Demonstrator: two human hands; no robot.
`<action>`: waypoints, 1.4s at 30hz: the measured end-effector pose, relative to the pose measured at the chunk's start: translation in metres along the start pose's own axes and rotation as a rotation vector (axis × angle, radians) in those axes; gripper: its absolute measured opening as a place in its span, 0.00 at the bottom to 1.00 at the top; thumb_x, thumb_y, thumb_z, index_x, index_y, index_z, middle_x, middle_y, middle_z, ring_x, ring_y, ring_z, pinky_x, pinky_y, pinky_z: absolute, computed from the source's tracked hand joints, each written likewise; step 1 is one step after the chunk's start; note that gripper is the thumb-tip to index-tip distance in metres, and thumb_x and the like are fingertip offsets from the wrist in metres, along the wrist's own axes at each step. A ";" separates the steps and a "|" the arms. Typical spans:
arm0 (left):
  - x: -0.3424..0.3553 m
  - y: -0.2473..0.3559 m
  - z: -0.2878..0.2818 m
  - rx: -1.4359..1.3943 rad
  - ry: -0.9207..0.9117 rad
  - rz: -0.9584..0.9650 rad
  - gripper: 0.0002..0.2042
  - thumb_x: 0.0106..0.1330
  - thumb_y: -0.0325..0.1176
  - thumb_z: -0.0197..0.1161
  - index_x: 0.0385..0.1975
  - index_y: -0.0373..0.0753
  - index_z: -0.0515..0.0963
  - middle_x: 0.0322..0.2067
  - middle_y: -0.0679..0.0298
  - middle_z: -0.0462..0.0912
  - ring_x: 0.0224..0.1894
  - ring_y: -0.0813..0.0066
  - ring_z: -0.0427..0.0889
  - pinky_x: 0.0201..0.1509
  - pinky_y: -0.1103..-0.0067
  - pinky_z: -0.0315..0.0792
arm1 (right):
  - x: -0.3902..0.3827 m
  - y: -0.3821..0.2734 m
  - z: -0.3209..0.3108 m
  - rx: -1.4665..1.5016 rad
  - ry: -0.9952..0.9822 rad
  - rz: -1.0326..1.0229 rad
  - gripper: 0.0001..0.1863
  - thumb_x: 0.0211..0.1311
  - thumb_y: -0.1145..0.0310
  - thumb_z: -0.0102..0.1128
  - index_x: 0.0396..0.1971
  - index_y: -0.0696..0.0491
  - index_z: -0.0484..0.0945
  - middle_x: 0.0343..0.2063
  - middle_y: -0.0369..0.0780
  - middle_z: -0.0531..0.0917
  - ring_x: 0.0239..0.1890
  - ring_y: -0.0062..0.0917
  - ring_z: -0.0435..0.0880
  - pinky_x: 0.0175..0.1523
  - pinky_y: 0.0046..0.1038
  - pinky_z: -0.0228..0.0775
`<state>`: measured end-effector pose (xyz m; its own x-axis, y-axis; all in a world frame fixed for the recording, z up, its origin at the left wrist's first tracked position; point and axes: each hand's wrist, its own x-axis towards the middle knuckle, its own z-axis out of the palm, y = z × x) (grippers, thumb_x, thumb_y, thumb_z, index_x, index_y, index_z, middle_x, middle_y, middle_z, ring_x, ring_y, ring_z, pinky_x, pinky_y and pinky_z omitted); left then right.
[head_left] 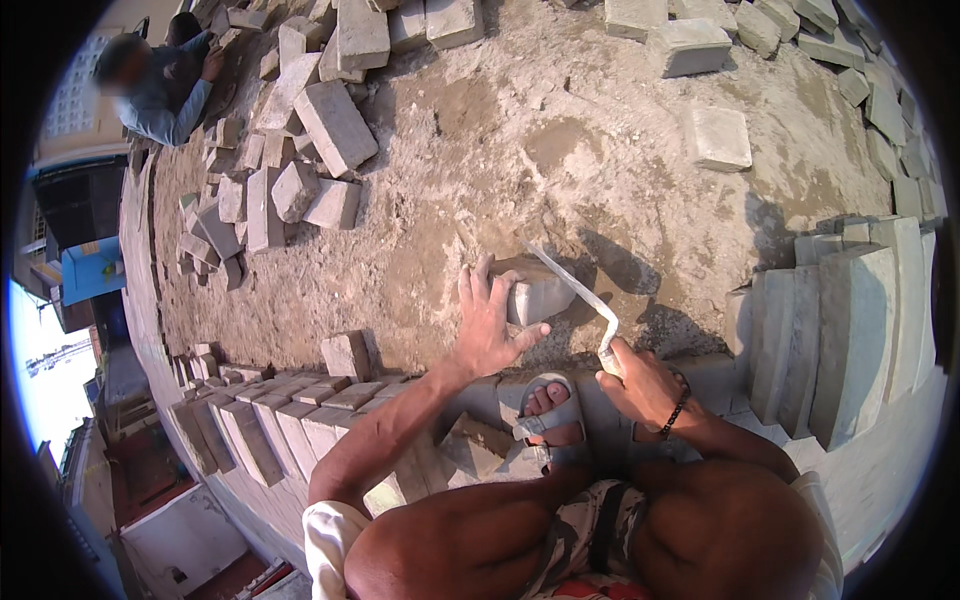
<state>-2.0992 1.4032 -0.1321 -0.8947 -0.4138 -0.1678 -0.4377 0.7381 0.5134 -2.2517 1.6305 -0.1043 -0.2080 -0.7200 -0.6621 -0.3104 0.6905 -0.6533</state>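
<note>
The two hands are apart: the left hand [490, 325] is spread, its fingers resting against the left side of a grey concrete paving block [540, 298] and its thumb stretched out along the near side, while the right hand [645, 388] is wrapped round the handle of a trowel [590, 296]. The block sits on the sandy ground [450, 130] in front of the person's sandalled foot [552, 415]; the trowel's thin blade, seen edge-on, slants across above it, and I cannot tell whether they touch. Stacked slabs [840, 340] stand to the right, a row of blocks [270, 430] lies lower left, and a loose block pile [290, 160] spreads upper left, near a co-worker in a blue sleeve [175, 122].
</note>
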 end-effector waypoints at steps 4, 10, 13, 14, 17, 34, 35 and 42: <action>-0.006 -0.005 0.015 -0.099 0.020 -0.229 0.48 0.49 0.47 0.77 0.65 0.30 0.55 0.64 0.33 0.53 0.69 0.39 0.54 0.72 0.56 0.53 | -0.008 0.014 -0.005 -0.021 -0.024 -0.099 0.20 0.63 0.62 0.59 0.49 0.58 0.68 0.31 0.58 0.82 0.37 0.61 0.80 0.42 0.54 0.71; -0.016 0.007 0.021 -0.251 0.088 -0.360 0.63 0.44 0.49 0.81 0.71 0.23 0.42 0.66 0.38 0.53 0.71 0.45 0.54 0.75 0.62 0.51 | -0.017 0.014 -0.021 -0.065 -0.043 -0.095 0.18 0.65 0.59 0.57 0.47 0.55 0.69 0.31 0.57 0.83 0.40 0.56 0.83 0.45 0.54 0.73; -0.021 -0.001 0.029 -0.246 0.103 -0.344 0.66 0.41 0.49 0.83 0.71 0.22 0.41 0.66 0.37 0.54 0.71 0.46 0.55 0.75 0.63 0.52 | -0.015 0.008 -0.018 -0.024 0.021 -0.135 0.19 0.64 0.61 0.58 0.48 0.57 0.68 0.29 0.56 0.83 0.38 0.57 0.82 0.42 0.53 0.72; -0.023 -0.004 0.031 -0.259 0.113 -0.344 0.67 0.40 0.50 0.84 0.71 0.22 0.41 0.66 0.37 0.54 0.71 0.46 0.55 0.75 0.63 0.52 | -0.016 -0.001 -0.021 -0.037 -0.017 -0.159 0.19 0.64 0.62 0.59 0.48 0.58 0.68 0.30 0.57 0.82 0.37 0.57 0.81 0.42 0.53 0.72; -0.019 -0.001 0.019 -0.356 -0.019 -0.418 0.67 0.38 0.50 0.85 0.70 0.21 0.43 0.66 0.37 0.55 0.71 0.46 0.57 0.75 0.64 0.54 | -0.012 -0.017 -0.029 -0.087 -0.118 -0.180 0.19 0.62 0.64 0.60 0.47 0.60 0.69 0.29 0.57 0.82 0.36 0.57 0.82 0.43 0.52 0.72; -0.018 -0.007 0.022 -0.335 -0.026 -0.311 0.67 0.32 0.46 0.88 0.70 0.28 0.46 0.62 0.44 0.58 0.67 0.49 0.60 0.73 0.63 0.56 | 0.036 0.031 0.010 -0.045 -0.089 -0.056 0.20 0.62 0.61 0.58 0.47 0.59 0.68 0.30 0.57 0.83 0.34 0.56 0.83 0.42 0.52 0.73; -0.020 -0.011 0.021 -0.360 -0.025 -0.312 0.67 0.32 0.45 0.88 0.71 0.28 0.46 0.63 0.44 0.58 0.67 0.49 0.60 0.73 0.63 0.56 | 0.043 0.031 0.006 -0.059 -0.035 -0.078 0.20 0.62 0.61 0.58 0.47 0.59 0.68 0.31 0.57 0.83 0.35 0.56 0.83 0.42 0.52 0.73; -0.023 -0.011 0.019 -0.494 -0.080 -0.375 0.70 0.33 0.44 0.88 0.73 0.30 0.41 0.62 0.45 0.61 0.67 0.51 0.62 0.72 0.65 0.57 | 0.005 -0.031 -0.024 -0.034 -0.183 -0.140 0.17 0.63 0.61 0.58 0.44 0.58 0.70 0.30 0.56 0.82 0.36 0.56 0.82 0.41 0.52 0.72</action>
<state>-2.0761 1.4147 -0.1496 -0.7007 -0.5416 -0.4644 -0.6474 0.2090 0.7329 -2.2657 1.6036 -0.0788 0.0101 -0.7818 -0.6234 -0.3559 0.5798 -0.7329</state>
